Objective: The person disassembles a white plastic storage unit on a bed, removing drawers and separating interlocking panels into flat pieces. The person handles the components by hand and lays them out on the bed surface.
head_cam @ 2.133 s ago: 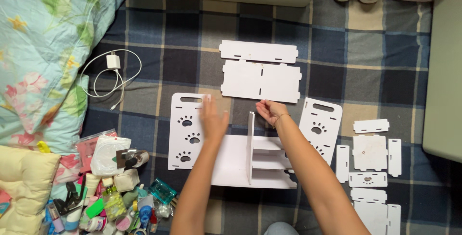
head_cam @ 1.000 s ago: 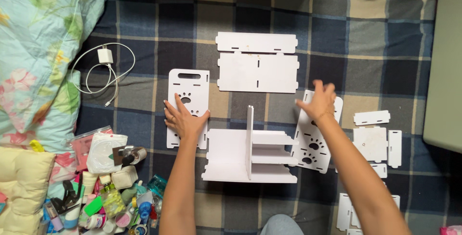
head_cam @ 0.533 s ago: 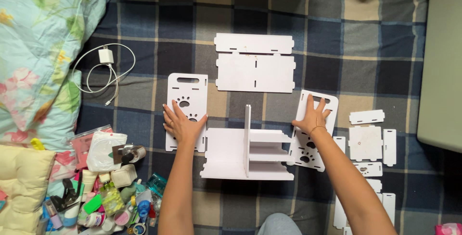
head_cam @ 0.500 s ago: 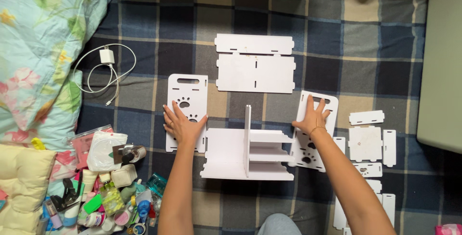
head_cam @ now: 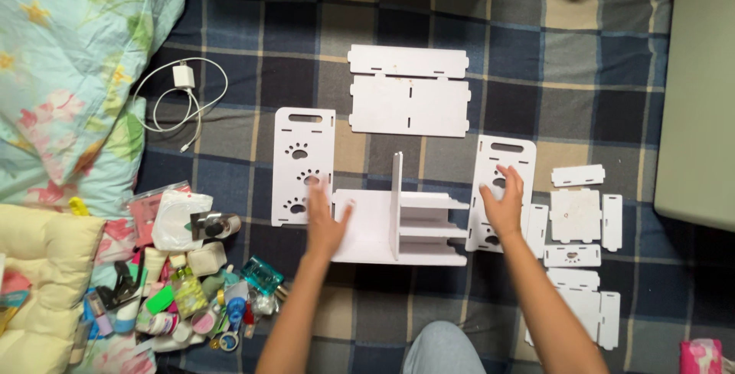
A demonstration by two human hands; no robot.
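Note:
A half-built white board shelf (head_cam: 413, 225) lies on the plaid blanket, with one upright divider and short shelves slotted to its right. My left hand (head_cam: 325, 225) is open, fingers spread, over the shelf's left base, beside a white side panel with paw-print cutouts (head_cam: 302, 166). My right hand (head_cam: 504, 204) rests flat with spread fingers on the matching paw-print panel (head_cam: 501, 160) at the shelf's right end. Neither hand grips anything.
Two long slotted white boards (head_cam: 409, 106) lie farther back. Several small white pieces (head_cam: 579, 217) sit at the right. A white charger and cable (head_cam: 182, 94) lie at the left, by a floral quilt (head_cam: 69, 75). A heap of small toiletries (head_cam: 184, 290) is at lower left.
My left hand has slid off the left paw panel toward the shelf base. My right hand has pulled the right panel upright and closer against the shelf's end.

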